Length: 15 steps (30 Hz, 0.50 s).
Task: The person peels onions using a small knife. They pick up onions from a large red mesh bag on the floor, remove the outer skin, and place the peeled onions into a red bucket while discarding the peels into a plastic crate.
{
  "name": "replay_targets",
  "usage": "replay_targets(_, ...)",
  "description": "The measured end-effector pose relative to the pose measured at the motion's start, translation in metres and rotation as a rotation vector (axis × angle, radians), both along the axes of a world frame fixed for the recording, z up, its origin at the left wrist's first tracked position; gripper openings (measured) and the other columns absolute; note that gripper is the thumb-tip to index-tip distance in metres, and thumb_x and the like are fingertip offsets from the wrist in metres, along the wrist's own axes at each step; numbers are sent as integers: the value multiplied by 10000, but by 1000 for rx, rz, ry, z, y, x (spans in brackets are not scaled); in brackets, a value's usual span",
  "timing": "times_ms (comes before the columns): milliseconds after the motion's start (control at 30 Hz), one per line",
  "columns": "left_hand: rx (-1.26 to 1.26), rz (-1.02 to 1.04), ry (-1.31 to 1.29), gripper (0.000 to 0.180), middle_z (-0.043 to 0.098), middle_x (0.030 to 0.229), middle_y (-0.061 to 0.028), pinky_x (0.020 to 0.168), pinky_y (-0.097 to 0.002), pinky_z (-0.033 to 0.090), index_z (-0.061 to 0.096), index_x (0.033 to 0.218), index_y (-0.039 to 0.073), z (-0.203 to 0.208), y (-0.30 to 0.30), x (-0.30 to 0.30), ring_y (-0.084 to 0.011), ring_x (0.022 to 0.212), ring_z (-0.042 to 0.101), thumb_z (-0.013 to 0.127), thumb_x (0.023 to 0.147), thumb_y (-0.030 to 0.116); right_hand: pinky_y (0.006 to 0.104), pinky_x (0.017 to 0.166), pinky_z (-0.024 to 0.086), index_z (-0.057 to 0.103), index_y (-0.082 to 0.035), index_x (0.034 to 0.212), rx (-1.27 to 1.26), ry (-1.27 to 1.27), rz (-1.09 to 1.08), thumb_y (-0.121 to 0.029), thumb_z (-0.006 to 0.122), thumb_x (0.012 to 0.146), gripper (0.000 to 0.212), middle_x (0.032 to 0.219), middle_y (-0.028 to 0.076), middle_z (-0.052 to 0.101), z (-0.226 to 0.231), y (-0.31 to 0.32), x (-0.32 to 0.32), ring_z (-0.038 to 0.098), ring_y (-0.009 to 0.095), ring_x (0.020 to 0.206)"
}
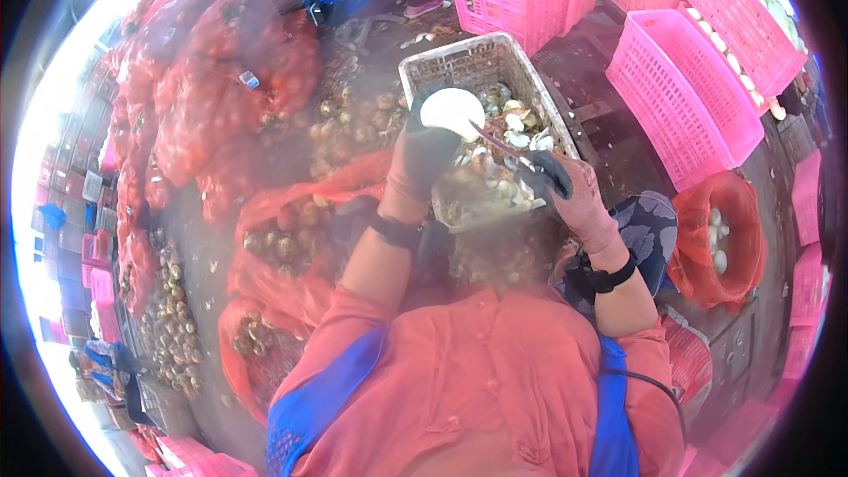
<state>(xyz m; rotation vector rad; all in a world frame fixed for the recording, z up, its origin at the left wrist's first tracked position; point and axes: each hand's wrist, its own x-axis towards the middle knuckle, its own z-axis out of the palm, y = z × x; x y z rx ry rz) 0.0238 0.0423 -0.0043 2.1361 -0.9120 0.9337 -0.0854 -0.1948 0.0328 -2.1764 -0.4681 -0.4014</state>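
A peeled white onion (pixel 454 113) is in the dark-gloved fingers of my left hand (pixel 422 157), above a dirty off-white crate (pixel 533 81). My right hand (pixel 570 197), also in a dark-fingered glove, is closed around a thin knife (pixel 500 143). The blade points up and left, its tip against or very close to the onion's lower right side. Onion skins and cut scraps (pixel 517 137) lie inside the crate beneath both hands. Part of the knife's handle is hidden by my right fingers.
Filled red mesh sacks (pixel 221 79) are piled at the far left. Open mesh bags of unpeeled onions (pixel 291 243) lie left of my arm. A pink crate (pixel 676 93) stands to the right, near a red mesh bag (pixel 738 247) holding peeled onions. Pink crates (pixel 503 0) stand ahead.
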Motion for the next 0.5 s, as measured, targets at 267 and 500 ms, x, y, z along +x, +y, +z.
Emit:
replay_targets(267, -1037, -594, 955, 494, 657, 1089, -94, 860, -311, 539, 530, 1178, 37, 25, 3, -14, -191, 1009, 640, 660, 713, -69, 379, 765, 518, 629, -44, 1123, -89, -45, -19, -108, 695, 816, 320, 978, 140, 680, -4, -3, -1, 652, 318, 876)
replay_targets(500, -894, -707, 907, 539, 659, 1082, -106, 829, -331, 558, 508, 1196, -2, -1, 9, 0, -194, 959, 661, 657, 687, -96, 377, 765, 519, 624, -55, 1135, -201, -119, -79, -134, 704, 816, 338, 991, 125, 679, -11, -3, 3, 652, 309, 888)
